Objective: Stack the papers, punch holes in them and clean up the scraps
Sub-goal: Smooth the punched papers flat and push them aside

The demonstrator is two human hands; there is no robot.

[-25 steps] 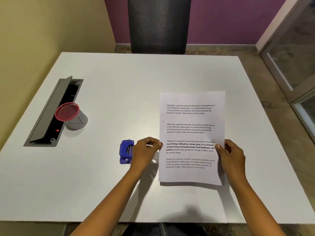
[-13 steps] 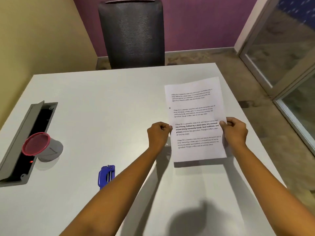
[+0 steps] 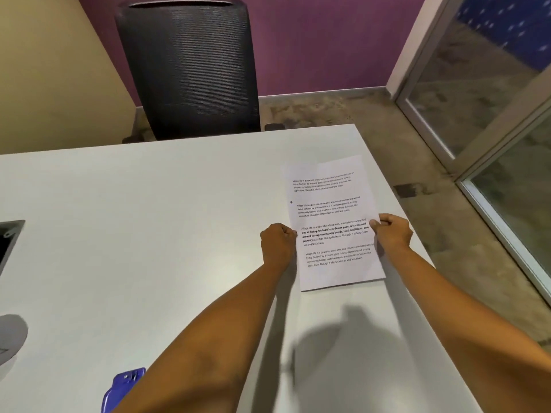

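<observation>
A stack of white printed papers [image 3: 332,201] lies near the far right corner of the white table [image 3: 149,234], with one punched hole showing on its left margin. My left hand [image 3: 278,241] pinches the stack's left edge and my right hand [image 3: 392,231] pinches its right edge, both about halfway down the sheet. The blue hole punch [image 3: 120,389] sits at the near edge, partly hidden behind my left forearm.
A black mesh chair [image 3: 190,70] stands behind the table's far side. At the left edge are the corner of a grey cable box [image 3: 10,234] and part of a grey cup [image 3: 10,338]. The table's right edge runs close beside the papers; glass panels stand beyond.
Both hands have carried the papers away from me toward the far right corner. The view has swung right, so the punch and cup now sit at the lower left.
</observation>
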